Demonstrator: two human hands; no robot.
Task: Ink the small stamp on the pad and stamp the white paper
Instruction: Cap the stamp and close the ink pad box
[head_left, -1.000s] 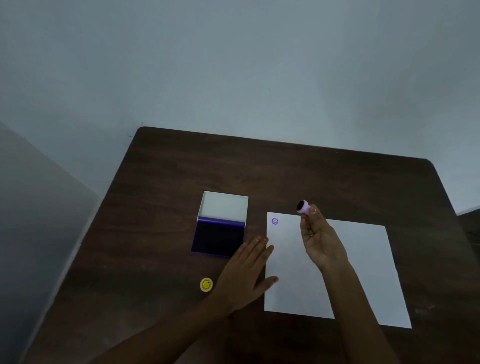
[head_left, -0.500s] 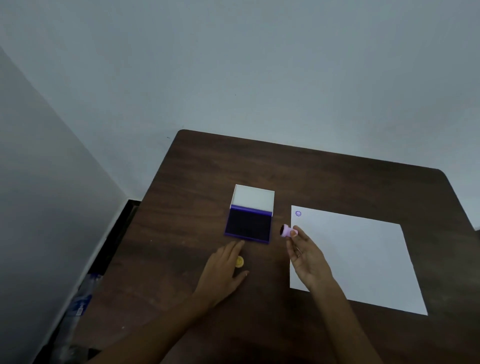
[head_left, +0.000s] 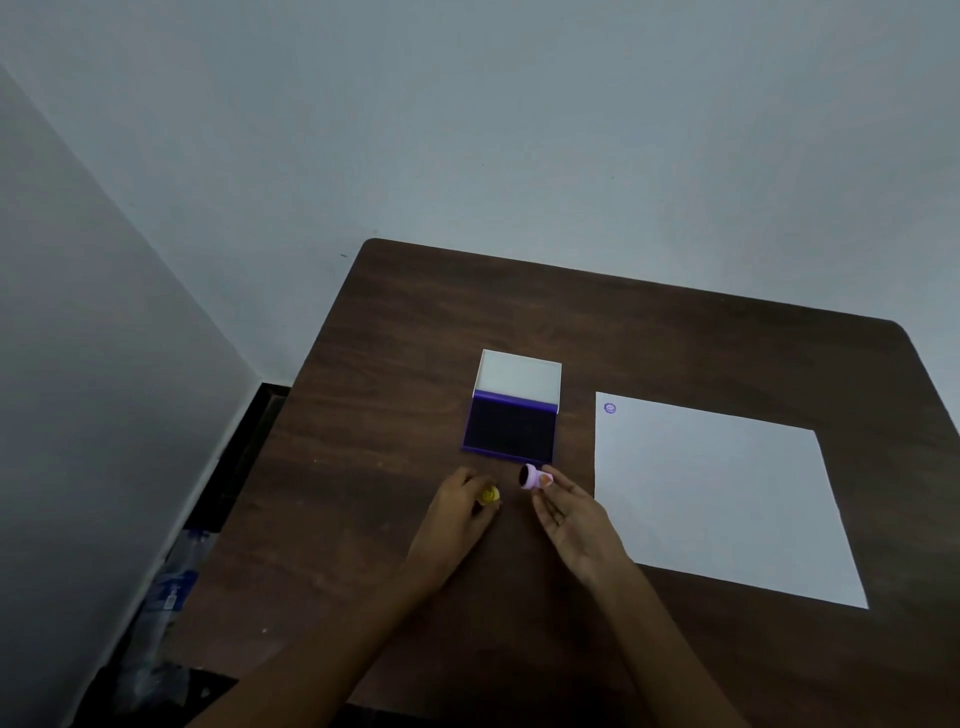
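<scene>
My right hand (head_left: 574, 522) pinches a small pink stamp (head_left: 531, 477) at its fingertips, dark inked face turned left, just in front of the ink pad. The purple ink pad (head_left: 509, 431) lies open on the brown table (head_left: 395, 364), its white lid (head_left: 519, 375) tipped back behind it. My left hand (head_left: 457, 512) has its fingers around a small yellow cap (head_left: 489, 495), a hand's width left of the stamp. The white paper (head_left: 722, 499) lies to the right, with one purple stamp mark (head_left: 610, 408) in its far left corner.
The table's left edge runs close to a grey wall, and a plastic bottle (head_left: 166, 597) lies on the dark floor in the gap. A pale wall stands behind the table.
My right hand carried the pink stamp left, off the paper, down to the front of the ink pad. My left hand slid onto the yellow cap and closed on it.
</scene>
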